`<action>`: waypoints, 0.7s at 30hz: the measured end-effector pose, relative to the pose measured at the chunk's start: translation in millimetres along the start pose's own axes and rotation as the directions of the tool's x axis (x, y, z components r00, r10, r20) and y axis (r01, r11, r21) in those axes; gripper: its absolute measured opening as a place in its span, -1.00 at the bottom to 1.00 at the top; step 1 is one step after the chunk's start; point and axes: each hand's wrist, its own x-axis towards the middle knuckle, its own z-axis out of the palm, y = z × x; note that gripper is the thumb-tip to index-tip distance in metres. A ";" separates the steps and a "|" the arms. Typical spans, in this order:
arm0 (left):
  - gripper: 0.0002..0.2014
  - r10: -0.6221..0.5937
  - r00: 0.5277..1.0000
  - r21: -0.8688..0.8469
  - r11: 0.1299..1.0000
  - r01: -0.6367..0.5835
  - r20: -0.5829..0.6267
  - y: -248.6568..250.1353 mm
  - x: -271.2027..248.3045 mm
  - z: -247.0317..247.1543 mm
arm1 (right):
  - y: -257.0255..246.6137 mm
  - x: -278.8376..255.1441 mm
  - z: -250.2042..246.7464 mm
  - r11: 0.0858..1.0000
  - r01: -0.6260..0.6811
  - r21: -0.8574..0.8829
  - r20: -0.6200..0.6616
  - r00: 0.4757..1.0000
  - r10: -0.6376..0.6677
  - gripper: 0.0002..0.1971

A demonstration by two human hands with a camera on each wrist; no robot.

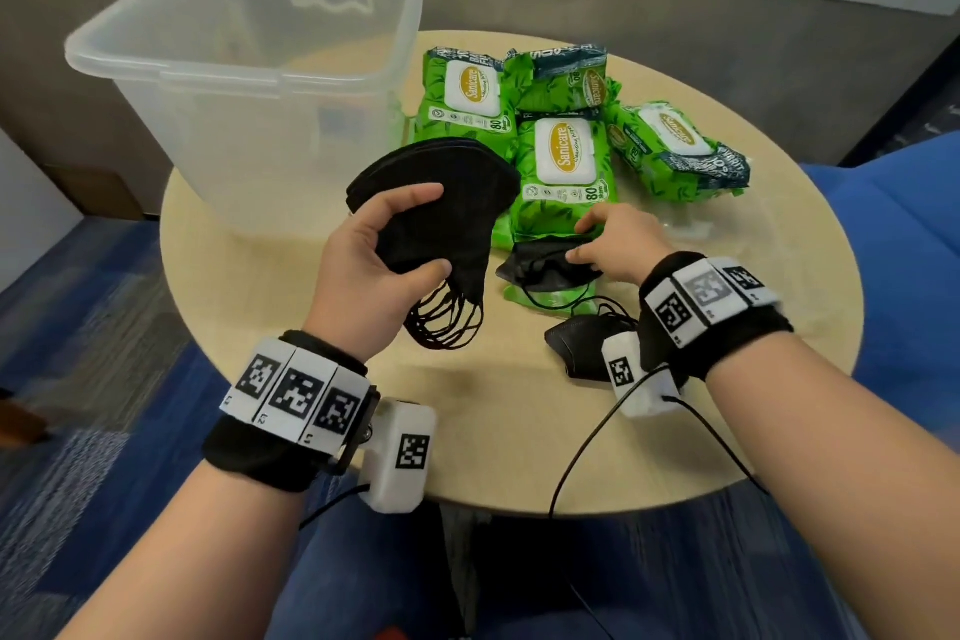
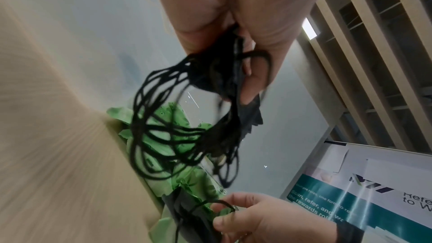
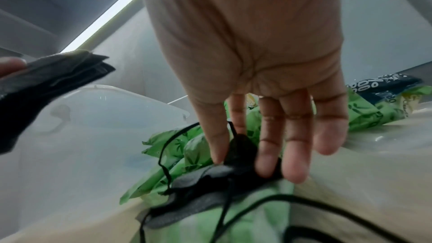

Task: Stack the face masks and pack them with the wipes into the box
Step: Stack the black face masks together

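Observation:
My left hand (image 1: 387, 244) grips a stack of black face masks (image 1: 441, 195) above the table, their ear loops (image 1: 444, 322) hanging down; the left wrist view shows the same loops (image 2: 168, 132) dangling from the hand. My right hand (image 1: 608, 239) pinches a single black mask (image 1: 540, 270) that lies on a green wipes pack (image 1: 563, 172); the right wrist view shows thumb and fingers (image 3: 271, 147) closing on that mask (image 3: 210, 178). Another black mask (image 1: 576, 343) lies near my right wrist. A clear plastic box (image 1: 249, 68) stands at the table's left.
Three more green wipes packs (image 1: 470, 94) (image 1: 566, 78) (image 1: 675, 151) lie behind the hands on the round wooden table (image 1: 519, 431). A cable (image 1: 582, 457) runs from the right wrist camera over the table's front edge. A blue seat (image 1: 904, 250) is at the right.

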 end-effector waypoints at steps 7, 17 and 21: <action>-0.61 -0.072 0.997 -0.038 0.997 0.072 -0.006 -0.8 -1.1 5.5 | 11.5 -17.1 -22.8 0.971 0.169 0.167 -0.122 0.981 -0.150 -0.96; -0.58 -0.074 0.996 -0.025 0.997 0.075 0.045 1.7 -4.3 20.2 | 42.9 -86.6 -54.2 0.979 0.132 -0.152 0.562 0.827 -0.024 -0.74; -0.59 -0.079 0.994 0.018 0.997 0.078 0.070 4.5 -8.8 25.5 | 39.2 -79.8 -48.0 0.986 0.090 -0.139 0.182 0.981 -0.064 -0.71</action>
